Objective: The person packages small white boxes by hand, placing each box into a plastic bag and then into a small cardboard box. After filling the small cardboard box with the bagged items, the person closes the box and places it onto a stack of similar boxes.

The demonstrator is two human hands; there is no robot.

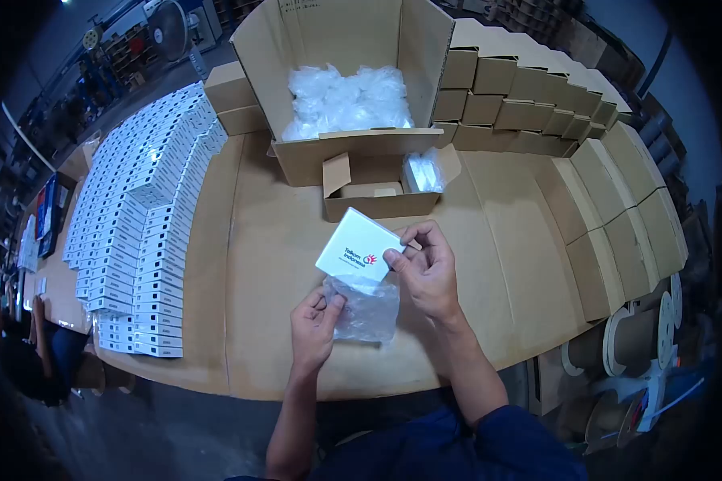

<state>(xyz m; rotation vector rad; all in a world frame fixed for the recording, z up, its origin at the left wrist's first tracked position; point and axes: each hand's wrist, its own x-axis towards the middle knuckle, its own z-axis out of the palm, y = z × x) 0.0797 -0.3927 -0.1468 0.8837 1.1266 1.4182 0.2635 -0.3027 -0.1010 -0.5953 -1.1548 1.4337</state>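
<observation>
My right hand (427, 268) pinches the right corner of a flat white box (359, 244) printed "Telkom Indonesia" with a red logo. Below it, my left hand (317, 325) grips the edge of a clear plastic bag (367, 313) between thumb and fingers. The box's lower edge overlaps the bag's mouth; how far it sits inside is hard to tell. Just beyond my hands stands a small open cardboard carton (369, 207), with bagged white boxes (423, 172) upright at its right end.
Behind the carton, a large cardboard box (337, 148) holds many clear bags (349, 100). Tall stacks of small white boxes (148, 216) rise on the left. Closed brown cartons (529, 84) are piled at back right, more cartons (618, 216) along the right edge. Another person's arm (40, 337) shows far left.
</observation>
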